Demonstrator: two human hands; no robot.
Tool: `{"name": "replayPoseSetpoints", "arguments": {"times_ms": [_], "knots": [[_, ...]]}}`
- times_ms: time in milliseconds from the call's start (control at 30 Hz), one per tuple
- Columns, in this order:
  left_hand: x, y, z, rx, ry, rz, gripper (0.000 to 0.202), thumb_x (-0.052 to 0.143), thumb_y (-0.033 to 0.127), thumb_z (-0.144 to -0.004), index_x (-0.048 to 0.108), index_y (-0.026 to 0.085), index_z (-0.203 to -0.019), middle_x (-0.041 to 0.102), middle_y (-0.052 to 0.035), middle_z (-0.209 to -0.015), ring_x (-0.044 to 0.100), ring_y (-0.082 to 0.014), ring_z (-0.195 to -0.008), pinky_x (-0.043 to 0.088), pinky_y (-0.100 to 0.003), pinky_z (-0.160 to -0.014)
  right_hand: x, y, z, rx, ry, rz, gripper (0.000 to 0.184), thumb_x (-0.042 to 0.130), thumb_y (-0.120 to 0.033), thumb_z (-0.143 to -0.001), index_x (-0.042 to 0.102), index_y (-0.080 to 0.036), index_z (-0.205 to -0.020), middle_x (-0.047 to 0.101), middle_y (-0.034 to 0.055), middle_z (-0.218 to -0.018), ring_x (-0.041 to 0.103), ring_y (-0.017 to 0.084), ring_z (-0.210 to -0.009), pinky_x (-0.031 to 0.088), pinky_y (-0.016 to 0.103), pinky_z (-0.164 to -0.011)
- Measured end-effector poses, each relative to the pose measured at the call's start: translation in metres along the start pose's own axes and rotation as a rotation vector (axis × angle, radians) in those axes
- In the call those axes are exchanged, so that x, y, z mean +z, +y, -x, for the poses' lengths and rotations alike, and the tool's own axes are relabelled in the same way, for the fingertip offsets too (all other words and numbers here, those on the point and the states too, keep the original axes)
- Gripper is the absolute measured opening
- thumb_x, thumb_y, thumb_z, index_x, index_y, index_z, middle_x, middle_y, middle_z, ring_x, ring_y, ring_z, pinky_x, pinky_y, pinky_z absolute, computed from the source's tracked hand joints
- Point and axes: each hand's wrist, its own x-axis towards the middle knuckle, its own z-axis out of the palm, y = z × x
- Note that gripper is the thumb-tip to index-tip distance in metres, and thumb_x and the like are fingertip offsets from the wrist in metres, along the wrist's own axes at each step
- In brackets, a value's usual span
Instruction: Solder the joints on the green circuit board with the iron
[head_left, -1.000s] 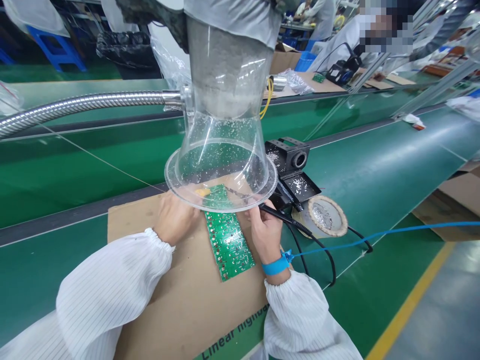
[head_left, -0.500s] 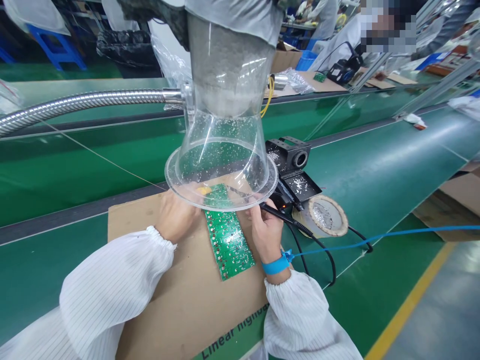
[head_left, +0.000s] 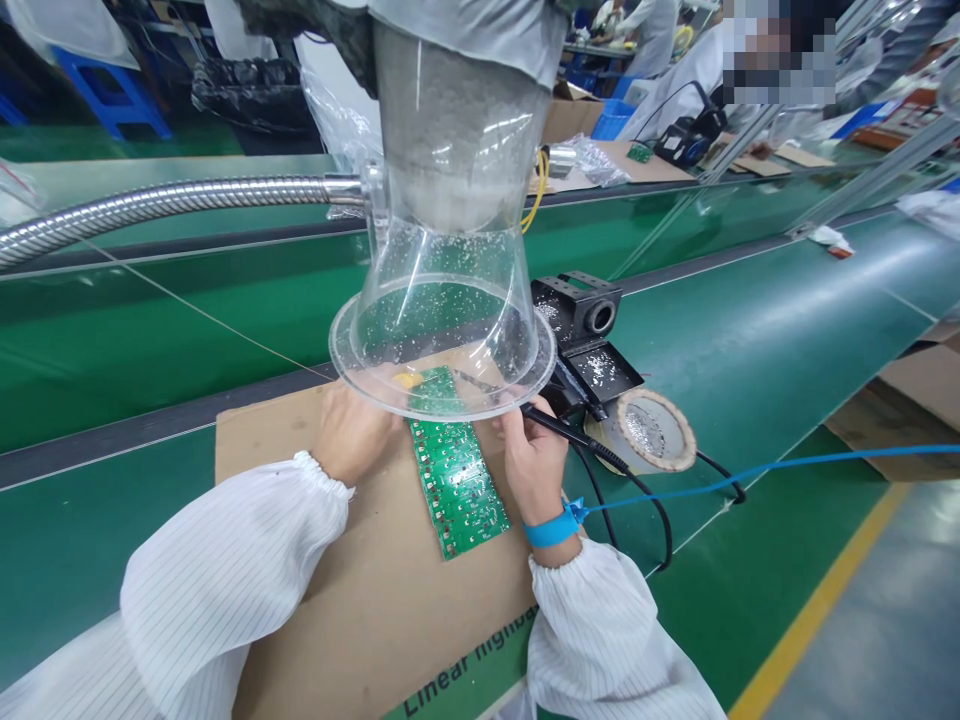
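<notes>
A green circuit board (head_left: 459,485) lies on a cardboard sheet (head_left: 360,590); its far end shows through the clear flared hood (head_left: 442,330). My right hand (head_left: 534,455), with a blue wrist strap (head_left: 555,528), grips a soldering iron (head_left: 559,425). The iron's tip points left over the far part of the board. My left hand (head_left: 356,430) is closed at the board's far left edge, its fingertips partly behind the hood's rim. A thin solder wire (head_left: 217,312) runs into it from the upper left. Something small and yellow (head_left: 409,380) shows at these fingertips.
Right of the hood stands a black soldering stand (head_left: 592,320) with solder bits on its tray. Beside it is a round tip-cleaning pot (head_left: 651,432). A metal flexible hose (head_left: 187,195) crosses at left. The strap's blue cord (head_left: 787,463) stretches right. Other people sit beyond the green bench.
</notes>
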Motion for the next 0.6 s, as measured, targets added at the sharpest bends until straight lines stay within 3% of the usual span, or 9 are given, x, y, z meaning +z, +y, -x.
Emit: {"name": "replayPoseSetpoints", "arguments": {"times_ms": [100, 367, 600], "knots": [[-0.0008, -0.0012, -0.001, -0.012, 0.01, -0.02, 0.035, 0.037, 0.023, -0.101, 0.072, 0.016, -0.102, 0.071, -0.0138, -0.101, 0.067, -0.0298, -0.091, 0.047, -0.04, -0.079, 0.0002, 0.0015, 0.0, 0.014, 0.004, -0.006, 0.03, 0.067, -0.045, -0.092, 0.072, -0.021, -0.109, 0.075, 0.0042, -0.09, 0.069, 0.017, -0.072, 0.06, 0.034, -0.07], [-0.006, 0.0035, -0.006, -0.019, -0.043, -0.016, 0.038, 0.035, 0.023, -0.101, 0.072, 0.018, -0.103, 0.07, -0.0118, -0.097, 0.066, -0.0278, -0.089, 0.048, -0.038, -0.075, 0.0017, 0.007, -0.0006, 0.011, 0.002, -0.013, 0.03, 0.069, -0.045, -0.09, 0.074, -0.021, -0.109, 0.077, 0.0076, -0.1, 0.072, 0.024, -0.095, 0.06, 0.041, -0.083], [-0.0048, 0.0029, -0.0077, 0.011, -0.033, -0.066, 0.035, 0.038, 0.023, -0.1, 0.072, 0.019, -0.095, 0.068, -0.0107, -0.089, 0.066, -0.0273, -0.085, 0.044, -0.035, -0.066, 0.0027, 0.0098, -0.001, 0.001, -0.017, -0.016, 0.029, 0.069, -0.045, -0.091, 0.073, -0.022, -0.109, 0.077, 0.0072, -0.103, 0.072, 0.023, -0.095, 0.06, 0.04, -0.083]]}}
